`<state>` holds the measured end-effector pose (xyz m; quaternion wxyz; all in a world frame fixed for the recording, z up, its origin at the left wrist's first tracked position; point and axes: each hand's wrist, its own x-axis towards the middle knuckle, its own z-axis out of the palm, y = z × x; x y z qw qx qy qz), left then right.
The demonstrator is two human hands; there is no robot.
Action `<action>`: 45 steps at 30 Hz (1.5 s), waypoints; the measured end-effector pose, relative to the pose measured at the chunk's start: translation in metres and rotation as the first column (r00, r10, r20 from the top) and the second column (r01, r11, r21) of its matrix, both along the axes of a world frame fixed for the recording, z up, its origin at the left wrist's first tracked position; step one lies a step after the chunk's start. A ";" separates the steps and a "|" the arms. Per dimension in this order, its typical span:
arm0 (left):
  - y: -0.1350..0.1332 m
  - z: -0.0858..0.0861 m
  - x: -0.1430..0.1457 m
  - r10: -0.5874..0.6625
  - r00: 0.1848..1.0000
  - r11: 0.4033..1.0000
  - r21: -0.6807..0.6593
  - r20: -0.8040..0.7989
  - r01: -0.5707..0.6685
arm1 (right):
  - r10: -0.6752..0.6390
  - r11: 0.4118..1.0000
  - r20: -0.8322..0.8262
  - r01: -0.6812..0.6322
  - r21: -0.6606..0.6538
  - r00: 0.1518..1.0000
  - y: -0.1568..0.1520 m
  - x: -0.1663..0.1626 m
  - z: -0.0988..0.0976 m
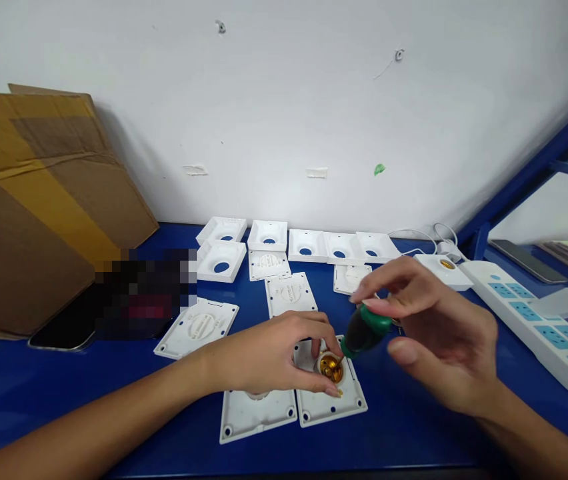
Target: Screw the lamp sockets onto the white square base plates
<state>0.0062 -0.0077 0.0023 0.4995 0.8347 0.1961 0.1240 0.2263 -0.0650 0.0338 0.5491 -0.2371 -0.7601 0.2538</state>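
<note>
The bulb socket (329, 371) sits within the curve of the left hand (274, 353), a round white collar lined with shiny brass that shows gold and a little darker deep inside. It stands on a square white plate (347, 403), thin and flat, with a low raised edge and small round holes near the corners. The left hand holds the socket, its fingers bent over the far side and its thumb laid along the near side. From the right hand (444, 333) a screwdriver (364, 330) slants down toward the left hand; its stubby handle is green at both ends and black in the middle, and its thin shaft runs into the brass mouth. The right hand is fairly wide: fingertips touch the top end of the handle, while the thumb stands apart from it, just beside. A second white plate (259, 417) lies partly under the left hand, next to the first, and another plate (204, 310) lies on the blue tabletop (394, 440) to the left of that hand. Well beyond both hands, white covers (269, 228) with round holes stand near the wall (294, 100). To the right of the right hand is a white power strip (539, 323) with blue outlets.
</note>
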 end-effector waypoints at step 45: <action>0.001 0.000 -0.001 -0.004 0.999 1.000 0.016 -0.049 0.005 | 0.206 0.969 -0.043 -0.209 -0.128 0.978 0.002 -0.003 0.002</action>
